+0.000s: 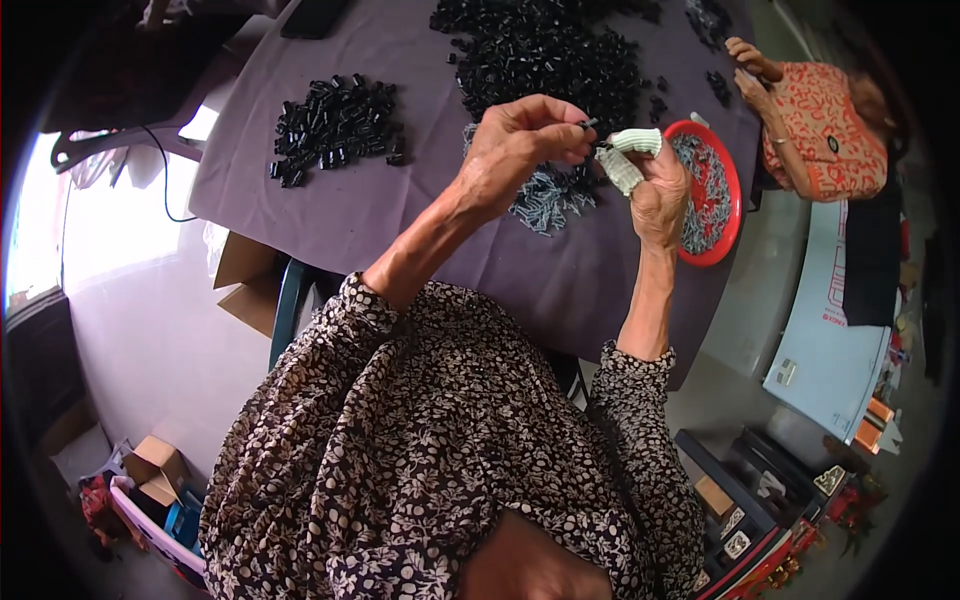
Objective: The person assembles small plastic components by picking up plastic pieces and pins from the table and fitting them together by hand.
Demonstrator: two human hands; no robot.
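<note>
My left hand (515, 145) is closed in a pinch over the table, with a small dark piece (588, 124) at its fingertips. Close beside it, my right hand (660, 190) wears whitish knitted covers on its thumb and forefinger. Those two fingers also pinch together at a tiny dark part, too small to name. Beneath the hands lies a heap of thin grey pins (548, 200). A large mound of small black plastic pieces (550, 60) spreads beyond them. Right of my right hand, a red round tray (734, 190) holds many more grey pins.
A smaller pile of black pieces (335, 125) lies on the left of the purple-grey tablecloth (430, 80). At the far right another person (825, 130) in an orange patterned top has both hands at the table edge. A dark flat object (315, 18) lies at the far left.
</note>
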